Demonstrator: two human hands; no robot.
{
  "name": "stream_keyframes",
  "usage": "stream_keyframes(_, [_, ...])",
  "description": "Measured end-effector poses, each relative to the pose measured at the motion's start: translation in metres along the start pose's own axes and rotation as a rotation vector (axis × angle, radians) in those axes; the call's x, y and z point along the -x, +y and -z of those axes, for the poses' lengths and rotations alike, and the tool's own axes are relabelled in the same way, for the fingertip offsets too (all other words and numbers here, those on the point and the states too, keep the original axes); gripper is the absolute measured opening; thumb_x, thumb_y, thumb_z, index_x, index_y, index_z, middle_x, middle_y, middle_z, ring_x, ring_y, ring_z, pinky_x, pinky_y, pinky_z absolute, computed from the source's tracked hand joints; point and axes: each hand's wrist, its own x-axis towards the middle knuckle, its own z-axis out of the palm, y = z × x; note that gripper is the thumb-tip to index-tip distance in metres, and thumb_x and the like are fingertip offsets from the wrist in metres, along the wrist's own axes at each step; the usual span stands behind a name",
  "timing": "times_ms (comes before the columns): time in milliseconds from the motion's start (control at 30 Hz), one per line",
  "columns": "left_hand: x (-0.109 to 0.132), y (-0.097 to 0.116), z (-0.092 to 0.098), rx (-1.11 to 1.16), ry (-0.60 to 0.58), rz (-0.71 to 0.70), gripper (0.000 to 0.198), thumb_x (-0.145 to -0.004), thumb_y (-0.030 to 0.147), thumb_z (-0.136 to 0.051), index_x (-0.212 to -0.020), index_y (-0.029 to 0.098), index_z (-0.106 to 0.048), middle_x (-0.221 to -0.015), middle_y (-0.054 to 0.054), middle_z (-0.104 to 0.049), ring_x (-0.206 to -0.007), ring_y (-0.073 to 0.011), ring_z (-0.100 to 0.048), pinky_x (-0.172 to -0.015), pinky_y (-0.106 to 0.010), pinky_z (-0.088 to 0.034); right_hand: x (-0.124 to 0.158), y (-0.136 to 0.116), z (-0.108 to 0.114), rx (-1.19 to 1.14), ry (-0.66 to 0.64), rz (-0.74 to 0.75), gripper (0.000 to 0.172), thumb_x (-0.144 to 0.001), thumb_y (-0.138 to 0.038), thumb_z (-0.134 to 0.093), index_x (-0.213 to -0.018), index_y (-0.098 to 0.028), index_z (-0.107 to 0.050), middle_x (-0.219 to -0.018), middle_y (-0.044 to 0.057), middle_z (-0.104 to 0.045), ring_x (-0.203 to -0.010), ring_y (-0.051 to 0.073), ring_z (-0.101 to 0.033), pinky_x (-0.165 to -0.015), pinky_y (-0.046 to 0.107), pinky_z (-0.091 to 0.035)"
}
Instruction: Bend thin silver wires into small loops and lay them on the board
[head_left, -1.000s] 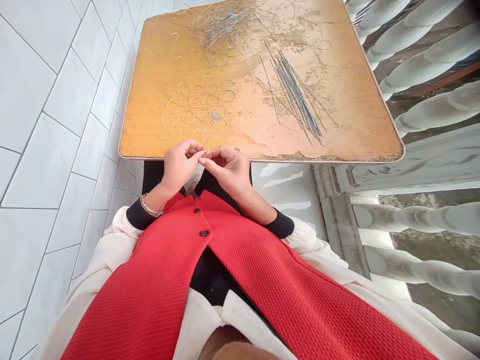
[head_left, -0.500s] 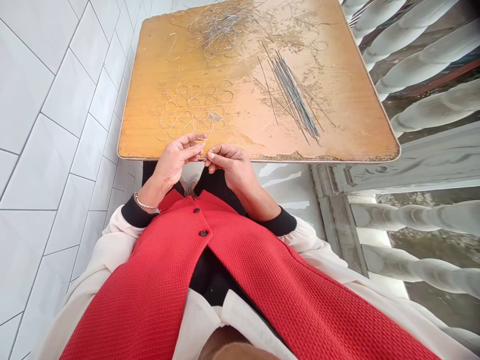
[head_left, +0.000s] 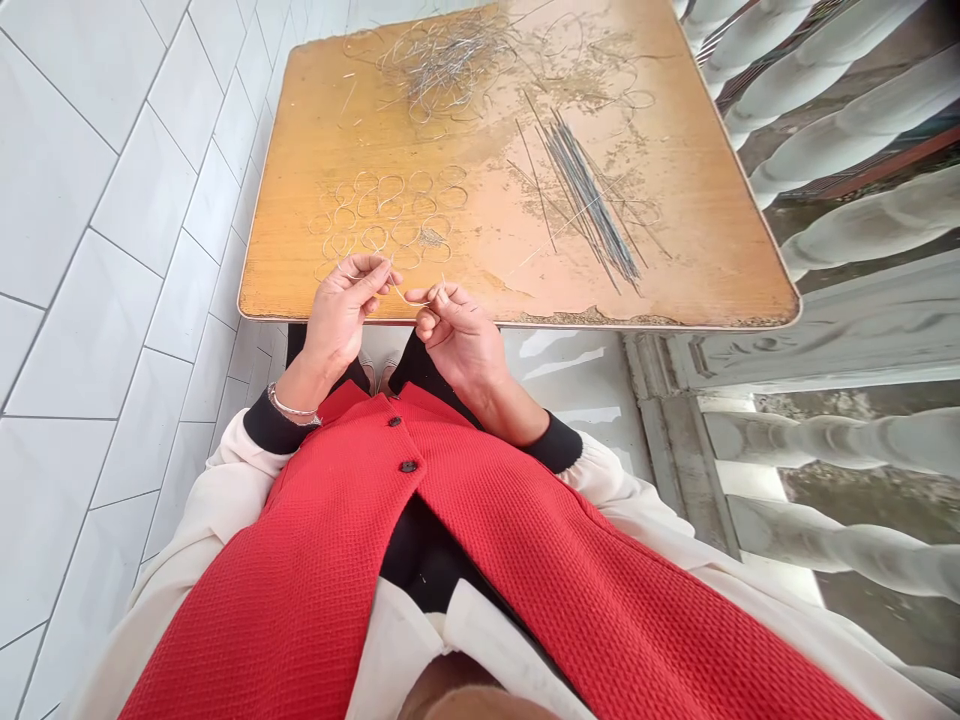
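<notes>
Left hand: [head_left: 341, 310] half open above the desk's near edge, fingers curved, fingertips pinching one end of a curved piece of wire [head_left: 411, 298].
Right hand: [head_left: 459, 335] curled, thumb and forefinger gripping the wire's other end, just apart from the left hand.
Near the body: a silver bangle [head_left: 292, 410] on the left wrist, above a red waistcoat [head_left: 405, 520].
Desk: [head_left: 675, 250] worn, orange-brown wood with a chipped near edge.
On it: small wire loops [head_left: 382, 215] in loose rows just beyond the left hand, a bundle of straight wire rods [head_left: 589, 200] to the right, a tangle of wire [head_left: 450, 70] at the far side.
Around it: white floor tiles [head_left: 127, 180] left, white balusters [head_left: 847, 120] right.
</notes>
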Motion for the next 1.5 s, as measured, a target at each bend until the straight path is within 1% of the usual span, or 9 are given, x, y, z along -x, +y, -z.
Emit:
stream_keyframes(133, [0.001,0.0,0.001,0.05,0.006,-0.009,0.014,-0.09,0.017,-0.07,-0.079,0.017,-0.061,-0.077,0.003,-0.069,-0.062,-0.0024,-0.055,-0.054,-0.015,-0.038,-0.001,0.007,0.003,-0.074,-0.01,-0.051,0.033,-0.073,-0.041,-0.086,-0.082,-0.024,-0.059,-0.087,-0.006,-0.075,-0.056,0.004,-0.057,-0.054,0.013,-0.051])
stream_keyframes(267, [0.0,-0.002,0.003,0.061,0.022,-0.042,0.016,-0.09,0.017,-0.071,-0.079,0.017,-0.059,-0.069,0.005,-0.064,-0.057,-0.0017,-0.053,-0.054,-0.015,-0.04,0.003,0.016,0.005,-0.043,-0.024,-0.027,0.039,-0.07,-0.046,-0.088,-0.08,-0.024,-0.058,-0.076,-0.006,-0.074,-0.055,0.005,-0.061,-0.055,0.014,-0.053])
stream_keyframes(733, [0.003,0.004,0.005,-0.043,-0.001,0.019,0.02,-0.095,0.011,-0.061,-0.077,0.016,-0.055,-0.064,0.007,-0.059,-0.053,-0.0012,-0.05,-0.055,-0.014,-0.041,0.018,0.015,0.009,0.074,-0.035,-0.02,0.039,-0.069,-0.048,-0.088,-0.078,-0.023,-0.06,-0.079,-0.003,-0.079,-0.058,0.008,-0.07,-0.06,0.018,-0.057])
stream_keyframes(933, [0.004,0.011,0.009,-0.149,-0.063,0.072,0.023,-0.09,0.018,-0.071,-0.075,0.017,-0.053,-0.061,0.007,-0.057,-0.05,-0.0019,-0.049,-0.048,-0.014,-0.037,0.015,0.001,0.009,0.261,0.011,0.029,0.039,-0.074,-0.054,-0.082,-0.08,-0.023,-0.06,-0.074,-0.002,-0.076,-0.057,0.011,-0.068,-0.058,0.023,-0.058])
stream_keyframes(1100, [0.002,0.014,0.016,-0.225,-0.18,0.125,0.022,-0.089,0.015,-0.07,-0.074,0.016,-0.054,-0.059,0.006,-0.058,-0.049,-0.0027,-0.051,-0.045,-0.014,-0.035,0.003,-0.018,0.005,0.527,-0.062,0.08,0.036,-0.079,-0.054,-0.078,-0.081,-0.02,-0.067,-0.065,0.0,-0.071,-0.052,0.01,-0.062,-0.053,0.022,-0.052])
stream_keyframes(1233, [0.001,0.016,0.019,-0.312,-0.287,0.173,0.019,-0.087,0.012,-0.07,-0.074,0.014,-0.056,-0.058,0.004,-0.061,-0.047,-0.0028,-0.051,-0.046,-0.015,-0.037,-0.004,-0.028,0.002,0.813,-0.135,0.155,0.026,-0.087,-0.044,-0.071,-0.086,-0.018,-0.071,-0.06,-0.002,-0.066,-0.046,0.008,-0.052,-0.049,0.022,-0.045])
stream_keyframes(1333, [0.0,0.016,0.019,-0.353,-0.321,0.198,0.018,-0.086,0.011,-0.07,-0.074,0.013,-0.058,-0.058,0.003,-0.063,-0.047,-0.0032,-0.052,-0.048,-0.015,-0.039,-0.006,-0.03,-0.001,0.986,-0.155,0.186,0.019,-0.089,-0.035,-0.068,-0.088,-0.018,-0.074,-0.06,-0.002,-0.065,-0.049,0.009,-0.053,-0.051,0.023,-0.044])
stream_keyframes(1400, [-0.002,0.015,0.019,-0.341,-0.302,0.185,0.016,-0.086,0.011,-0.07,-0.075,0.013,-0.058,-0.059,0.003,-0.064,-0.05,-0.0042,-0.056,-0.051,-0.016,-0.041,-0.006,-0.029,-0.002,0.984,-0.116,0.186,0.018,-0.089,-0.034,-0.067,-0.087,-0.017,-0.073,-0.06,-0.002,-0.064,-0.049,0.009,-0.054,-0.051,0.023,-0.044])
stream_keyframes(1500, [-0.003,0.013,0.019,-0.28,-0.267,0.159,0.014,-0.085,0.015,-0.074,-0.081,0.013,-0.06,-0.064,0.002,-0.067,-0.057,-0.0061,-0.062,-0.055,-0.016,-0.044,-0.005,-0.024,-0.003,0.82,-0.049,0.134,0.022,-0.088,-0.039,-0.071,-0.085,-0.017,-0.07,-0.06,-0.002,-0.064,-0.047,0.009,-0.056,-0.05,0.022,-0.046])
